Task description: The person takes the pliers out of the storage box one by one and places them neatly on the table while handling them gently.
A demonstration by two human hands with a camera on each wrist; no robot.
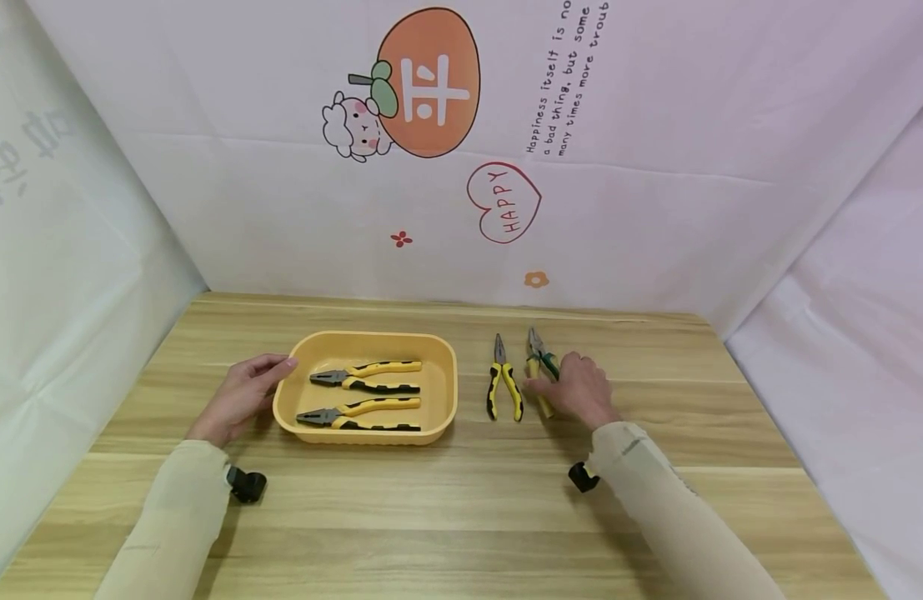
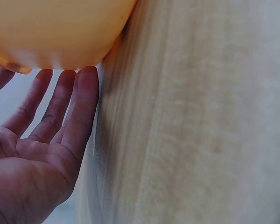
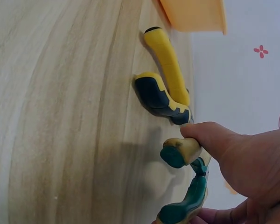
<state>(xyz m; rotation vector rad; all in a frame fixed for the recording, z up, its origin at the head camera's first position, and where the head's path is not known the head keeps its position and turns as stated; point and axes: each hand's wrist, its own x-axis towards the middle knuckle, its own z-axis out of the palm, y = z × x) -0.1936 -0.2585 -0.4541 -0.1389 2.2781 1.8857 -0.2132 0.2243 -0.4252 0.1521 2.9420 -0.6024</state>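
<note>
Green pliers (image 1: 538, 350), gripped by the right hand (image 1: 579, 388), neighbour yellow pliers (image 1: 500, 362) (left hand (image 1: 242, 393) holds tray (image 1: 367, 437)).

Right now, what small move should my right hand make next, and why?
I'd probably lift the green-handled pliers over to the yellow tray, clearing the long-nosed pliers in between. Your right hand grips the green-handled pair, and two yellow-and-black pliers lie in the tray.

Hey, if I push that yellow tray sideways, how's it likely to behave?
The yellow tray will probably slide rather than tip, being wide and low. Its smooth, plastic-looking walls suggest it's fairly stiff and light for its size. The two pliers lying loose inside likely add weight and may shift.
</note>
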